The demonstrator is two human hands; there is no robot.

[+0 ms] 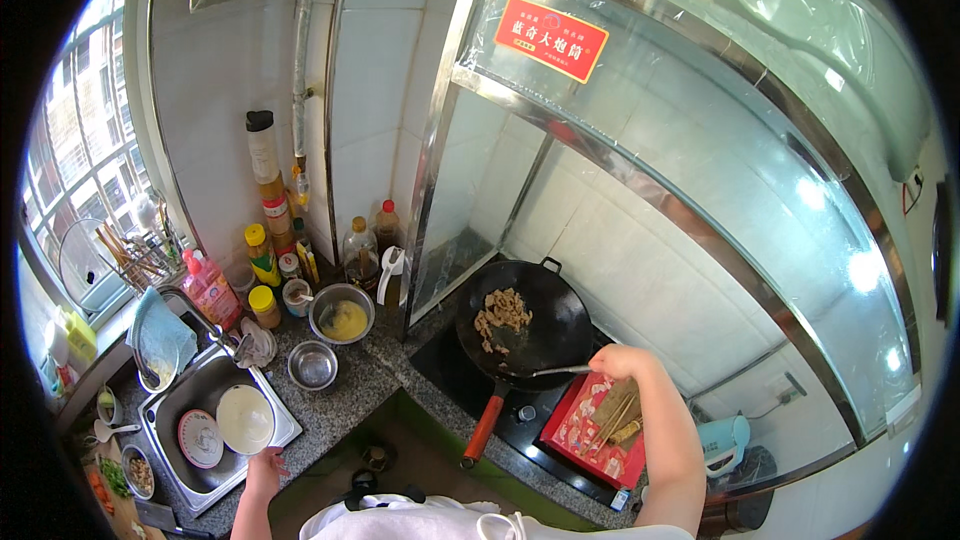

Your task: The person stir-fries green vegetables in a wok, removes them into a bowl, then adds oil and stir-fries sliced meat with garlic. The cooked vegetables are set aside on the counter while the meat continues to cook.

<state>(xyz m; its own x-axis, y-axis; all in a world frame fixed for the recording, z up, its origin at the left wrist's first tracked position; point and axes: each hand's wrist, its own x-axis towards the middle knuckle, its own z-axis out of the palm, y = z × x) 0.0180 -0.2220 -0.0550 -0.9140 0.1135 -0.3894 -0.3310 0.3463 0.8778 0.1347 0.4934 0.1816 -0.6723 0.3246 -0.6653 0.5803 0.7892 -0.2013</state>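
My right hand (621, 362) grips the handle of a metal spatula (559, 370), which reaches into a black wok (559, 315). Browned meat pieces (504, 313) lie in the wok, mostly toward its left side. The wok sits on a black cooktop (435, 364), its wooden handle (484, 427) pointing toward me. At the near rim of a cream-coloured bowl (245, 420) is my left hand (262, 469); I cannot tell whether it grips the bowl. That bowl is over the stainless steel sink (277, 441), right of a patterned dish (200, 439) lying inside.
A metal bowl with yellow liquid (343, 320) and a smaller metal bowl (313, 365) stand between sink and cooktop. Bottles (362, 251) line the wall. A glass-and-metal screen (431, 225) surrounds the stove. A red box (592, 427) lies right of the wok, a cleaver (157, 516) lower left.
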